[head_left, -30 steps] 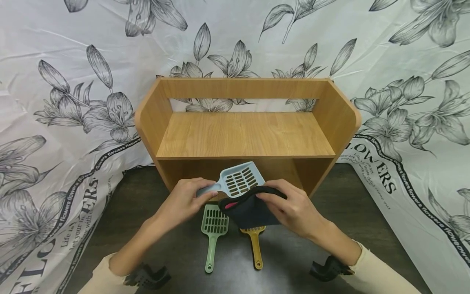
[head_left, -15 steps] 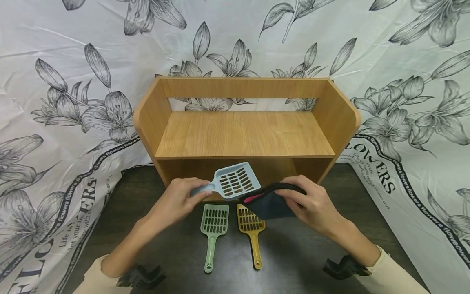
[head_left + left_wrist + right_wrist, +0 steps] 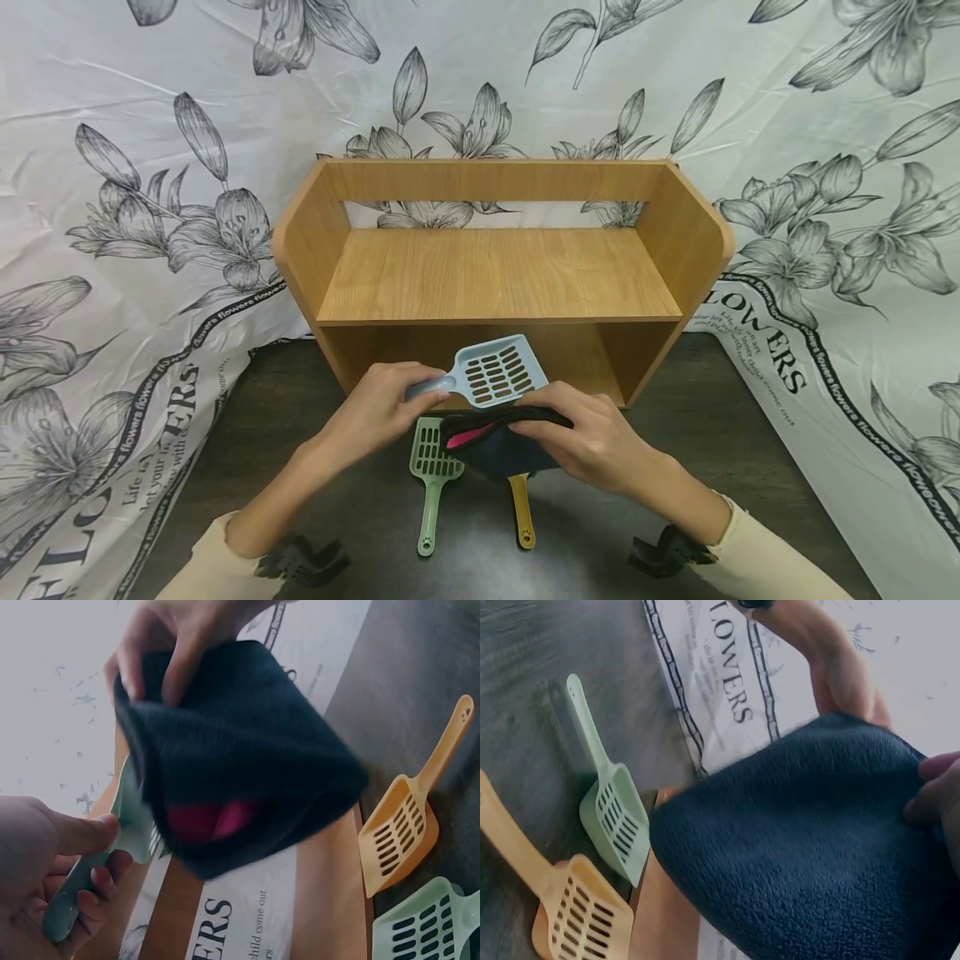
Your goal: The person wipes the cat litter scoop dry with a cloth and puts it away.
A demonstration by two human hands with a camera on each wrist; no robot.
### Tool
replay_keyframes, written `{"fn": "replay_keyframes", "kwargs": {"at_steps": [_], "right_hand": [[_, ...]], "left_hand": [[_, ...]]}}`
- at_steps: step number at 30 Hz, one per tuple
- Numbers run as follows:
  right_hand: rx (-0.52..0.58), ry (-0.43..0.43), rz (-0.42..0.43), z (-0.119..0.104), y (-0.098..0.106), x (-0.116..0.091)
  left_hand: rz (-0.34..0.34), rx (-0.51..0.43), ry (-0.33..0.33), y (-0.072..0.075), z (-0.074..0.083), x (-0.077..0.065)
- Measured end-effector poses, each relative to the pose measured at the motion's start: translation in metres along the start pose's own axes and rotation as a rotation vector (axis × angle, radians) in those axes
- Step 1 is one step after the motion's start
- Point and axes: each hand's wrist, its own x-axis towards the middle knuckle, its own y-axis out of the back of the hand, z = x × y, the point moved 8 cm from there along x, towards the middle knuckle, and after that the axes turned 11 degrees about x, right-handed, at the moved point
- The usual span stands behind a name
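Note:
My left hand (image 3: 378, 408) grips the handle of a light blue litter scoop (image 3: 501, 372), its slotted head held up and tilted in front of the shelf. The fingers of my right hand (image 3: 600, 437) pinch a folded dark blue cloth (image 3: 504, 452) by its edge, just below the scoop's head. A pink inside shows in the cloth's fold, also in the left wrist view. Whether cloth and scoop touch I cannot tell. Below lie a green litter scoop (image 3: 430, 504) and a yellow litter scoop (image 3: 522, 512); the cloth hides the yellow head in the head view.
A wooden two-level shelf (image 3: 495, 275) stands at the back of the dark table (image 3: 360, 533), close behind the hands. White flower-printed sheeting (image 3: 150, 250) hangs behind it and down both sides. In the right wrist view the yellow scoop (image 3: 589, 907) lies beside the green scoop (image 3: 615, 817).
The right hand swung the cloth to the right, baring the yellow scoop's head, then back left over it. The light blue scoop shifted slightly left, then right again. Both grips stayed the same.

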Motion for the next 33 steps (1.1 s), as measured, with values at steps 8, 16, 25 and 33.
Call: {"fn": "replay_keyframes", "kwargs": {"at_steps": [8, 16, 25, 33], "right_hand": [[-0.062, -0.053, 0.032, 0.006, -0.003, 0.003], [-0.082, -0.085, 0.043, 0.013, 0.009, -0.009], [-0.093, -0.101, 0.092, 0.016, 0.037, -0.017], [-0.099, -0.105, 0.084, 0.020, 0.055, -0.031]], "left_hand": [[-0.009, 0.007, 0.015, 0.000, 0.004, 0.001], [0.001, 0.015, 0.015, 0.004, 0.004, -0.002], [0.037, 0.019, -0.001, 0.015, 0.008, -0.005], [0.059, 0.017, 0.012, 0.030, 0.010, 0.000]]}}
